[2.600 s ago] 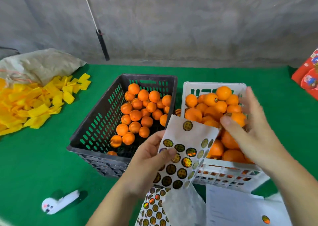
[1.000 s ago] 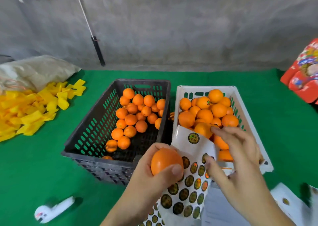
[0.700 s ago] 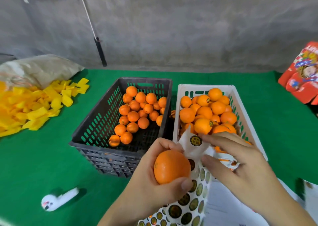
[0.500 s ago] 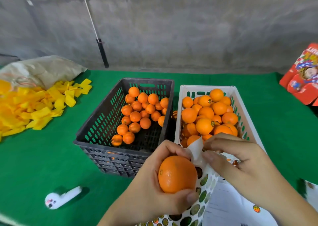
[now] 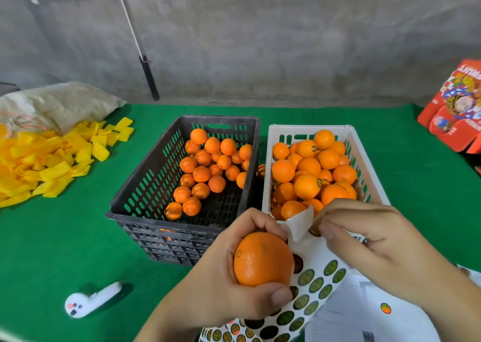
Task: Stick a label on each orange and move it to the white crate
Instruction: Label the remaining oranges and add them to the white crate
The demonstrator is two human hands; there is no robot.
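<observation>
Down at the near edge of the green table, the left hand has its fingers and thumb wrapped round an orange, holding it in the air just in front of both crates, and the same hand traps the sticker sheet behind the fruit. That sheet runs long from low centre up toward the white crate, its top corner curled over and pointing up and away. Right hand now: thumb and forefinger nipped together on that curled top edge, right against a dark round label; whether the label is lifted off I cannot tell. The orange is round, so no long axis to speak of, but its small stem dimple faces left and toward the viewer. Crates side by side, walls almost touching: the black crate on the left, oranges bunched toward its far right corner and bare floor showing near its front-left; the white one heaped close to the rim, a couple of fruits showing labels. Open green cloth lies left of the black crate, as far as the yellow wrappers and a brown sack. A small white tool sits near the front edge. White papers lie under the right wrist, a red box at far right.
</observation>
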